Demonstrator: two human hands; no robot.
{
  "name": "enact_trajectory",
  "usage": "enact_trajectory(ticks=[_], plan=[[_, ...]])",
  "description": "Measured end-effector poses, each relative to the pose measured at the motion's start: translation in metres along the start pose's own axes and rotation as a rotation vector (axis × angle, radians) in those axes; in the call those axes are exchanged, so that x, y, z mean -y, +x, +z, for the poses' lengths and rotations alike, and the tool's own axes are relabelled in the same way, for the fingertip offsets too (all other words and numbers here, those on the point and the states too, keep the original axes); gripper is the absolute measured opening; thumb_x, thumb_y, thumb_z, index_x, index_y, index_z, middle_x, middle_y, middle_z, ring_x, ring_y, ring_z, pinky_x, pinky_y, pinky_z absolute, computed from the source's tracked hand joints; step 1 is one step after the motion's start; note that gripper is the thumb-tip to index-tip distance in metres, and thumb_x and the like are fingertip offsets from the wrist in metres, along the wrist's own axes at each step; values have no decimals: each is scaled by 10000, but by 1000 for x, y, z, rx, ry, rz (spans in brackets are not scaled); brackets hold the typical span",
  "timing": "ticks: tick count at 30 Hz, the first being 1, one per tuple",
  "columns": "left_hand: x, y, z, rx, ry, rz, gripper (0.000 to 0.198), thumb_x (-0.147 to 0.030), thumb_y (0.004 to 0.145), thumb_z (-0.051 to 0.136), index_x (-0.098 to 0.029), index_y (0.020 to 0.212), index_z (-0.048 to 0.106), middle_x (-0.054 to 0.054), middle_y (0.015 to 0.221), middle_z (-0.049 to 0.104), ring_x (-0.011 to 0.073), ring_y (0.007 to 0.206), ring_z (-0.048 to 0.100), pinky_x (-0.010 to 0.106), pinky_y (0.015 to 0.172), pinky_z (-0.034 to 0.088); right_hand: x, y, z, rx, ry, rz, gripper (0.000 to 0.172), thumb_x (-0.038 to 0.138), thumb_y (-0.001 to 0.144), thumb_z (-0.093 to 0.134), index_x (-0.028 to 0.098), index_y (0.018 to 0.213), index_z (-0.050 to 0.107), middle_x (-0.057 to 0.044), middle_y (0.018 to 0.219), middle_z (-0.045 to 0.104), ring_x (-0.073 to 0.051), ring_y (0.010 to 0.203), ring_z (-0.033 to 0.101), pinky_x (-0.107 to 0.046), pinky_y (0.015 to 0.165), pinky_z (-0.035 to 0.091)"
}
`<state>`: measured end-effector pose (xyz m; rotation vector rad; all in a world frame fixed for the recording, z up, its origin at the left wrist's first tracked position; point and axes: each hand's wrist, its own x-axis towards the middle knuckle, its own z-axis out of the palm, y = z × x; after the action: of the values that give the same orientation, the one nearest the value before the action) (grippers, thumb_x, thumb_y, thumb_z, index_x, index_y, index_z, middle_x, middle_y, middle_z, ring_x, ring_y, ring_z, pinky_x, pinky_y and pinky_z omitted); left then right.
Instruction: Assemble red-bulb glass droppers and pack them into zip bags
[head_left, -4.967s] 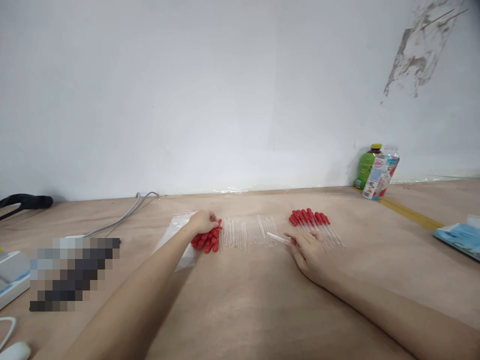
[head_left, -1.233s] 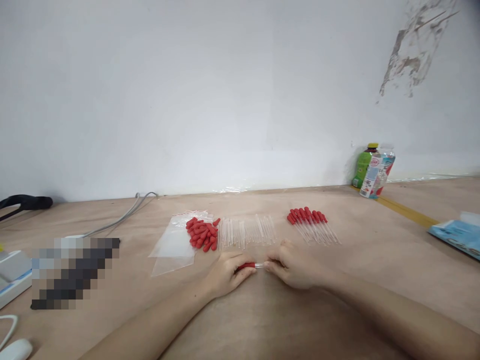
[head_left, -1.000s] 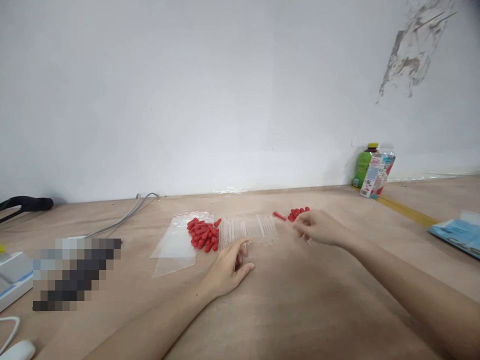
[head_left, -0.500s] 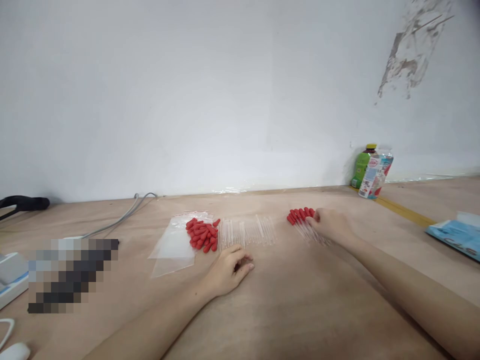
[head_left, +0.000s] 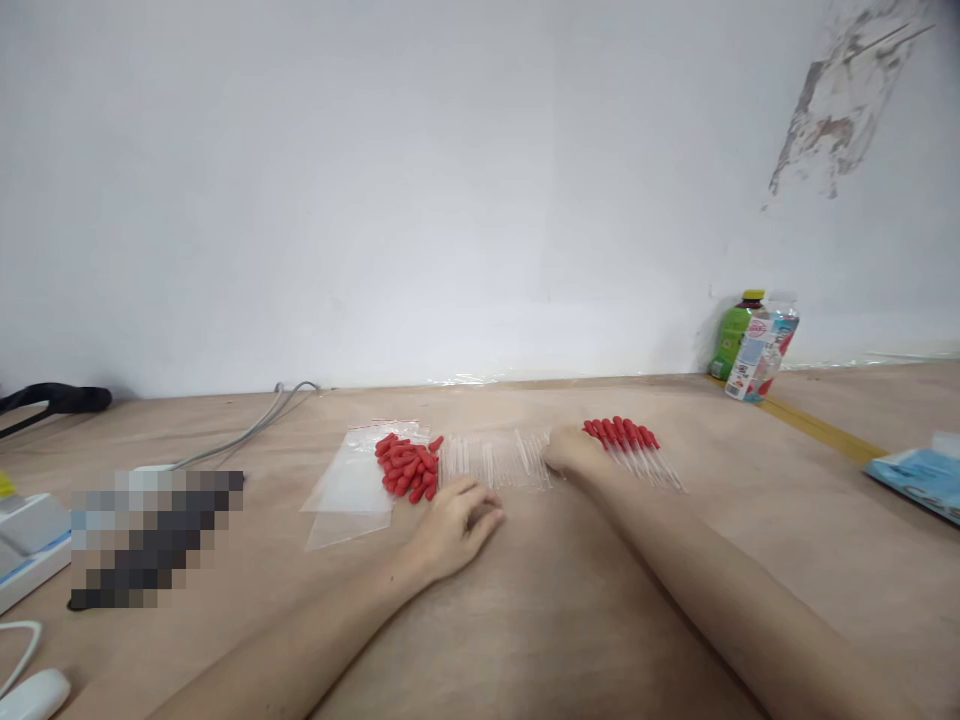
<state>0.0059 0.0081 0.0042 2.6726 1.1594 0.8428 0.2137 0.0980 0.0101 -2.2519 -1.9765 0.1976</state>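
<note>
My left hand (head_left: 459, 525) rests on the table, fingers loosely curled, thumb apart and nothing between them. Just beyond it lies a row of thin clear tubes (head_left: 487, 462). A heap of red rubber bulbs (head_left: 407, 468) sits left of the tubes, partly over clear plastic bags (head_left: 349, 490). My right hand (head_left: 576, 450) is at the right end of the tube row; its fingertips are mostly hidden and blurred, so any grip is unclear. Right of that hand, several droppers with red bulbs on clear tubes (head_left: 634, 445) lie side by side, slanted.
At the back right stand a green bottle (head_left: 731, 340) and a patterned bottle (head_left: 761, 360). A blue packet (head_left: 919, 482) lies at the right edge. To the left are a grey cable (head_left: 240, 440), a white power strip (head_left: 34, 560) and a black-handled object (head_left: 64, 400).
My right hand has left the red-bulbed droppers and moved left to the end of the clear tube row. My left hand stays in nearly the same place. The view has shifted slightly.
</note>
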Motion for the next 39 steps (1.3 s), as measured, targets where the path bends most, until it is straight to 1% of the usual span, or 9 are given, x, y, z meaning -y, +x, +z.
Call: enact_trajectory(ticks=[7, 11, 14, 17, 22, 25, 30, 34, 39], plan=[[55, 61, -33, -91, 475, -407, 87, -212, 760, 511, -165, 771, 583, 110, 916, 579, 276, 942, 489, 409, 803, 348, -1, -40, -2, -225, -78, -97, 246, 155, 788, 392, 55, 946, 553, -175, 805, 624, -259, 790, 587, -373, 728, 316], [88, 87, -34, 28, 516, -597, 91, -202, 661, 653, -127, 648, 601, 151, 781, 610, 346, 898, 518, 460, 734, 380, -22, -74, 7, -489, -109, -407, 277, 213, 870, 296, 116, 890, 554, -114, 760, 615, -228, 750, 561, -366, 725, 287], [101, 94, -30, 113, 511, -691, 174, -248, 783, 576, -127, 907, 587, 106, 953, 586, 248, 901, 544, 417, 752, 438, -46, -93, 17, -594, -6, -638, 253, 234, 876, 326, 160, 911, 565, -60, 754, 611, -182, 735, 545, -333, 740, 304], [106, 96, -29, 148, 476, -721, 216, -263, 848, 494, -147, 1026, 529, 65, 1017, 556, 175, 867, 561, 353, 730, 473, -64, -102, 22, -569, 123, -695, 247, 235, 870, 346, 162, 964, 561, -67, 802, 598, -170, 752, 528, -289, 695, 344], [86, 89, -35, 12, 428, -565, 150, -238, 733, 601, -139, 632, 551, 127, 743, 606, 309, 842, 563, 404, 684, 410, -67, -106, 18, -530, 193, -717, 239, 226, 862, 354, 179, 895, 586, -65, 796, 585, -169, 737, 513, -297, 673, 361], [54, 67, -32, -84, 364, -370, 125, -247, 836, 442, -153, 817, 521, 115, 936, 584, 251, 947, 521, 355, 757, 393, -58, -104, 14, -516, 207, -741, 214, 220, 852, 373, 184, 880, 582, -56, 813, 595, -167, 738, 511, -312, 695, 357], [5, 13, -9, -31, 46, -162, 110, -266, 869, 389, -192, 864, 470, 13, 827, 599, 158, 742, 563, 258, 635, 420, -34, -98, 11, -496, 329, -763, 171, 213, 831, 410, 181, 871, 573, -31, 776, 611, -141, 706, 533, -307, 724, 353], [-5, -8, 8, -38, -191, -110, 127, -247, 864, 414, -192, 951, 488, 23, 882, 603, 159, 797, 561, 267, 690, 431, -17, -99, 13, -453, 460, -734, 141, 214, 813, 442, 177, 847, 574, -13, 705, 604, -119, 635, 540, -282, 673, 357], [-3, -4, 9, 8, -215, -88, 193, -242, 878, 385, -189, 928, 564, 38, 896, 595, 173, 843, 541, 288, 740, 420, -19, -103, 16, -451, 433, -825, 144, 224, 817, 439, 179, 854, 571, -14, 713, 604, -106, 604, 525, -293, 696, 339]])
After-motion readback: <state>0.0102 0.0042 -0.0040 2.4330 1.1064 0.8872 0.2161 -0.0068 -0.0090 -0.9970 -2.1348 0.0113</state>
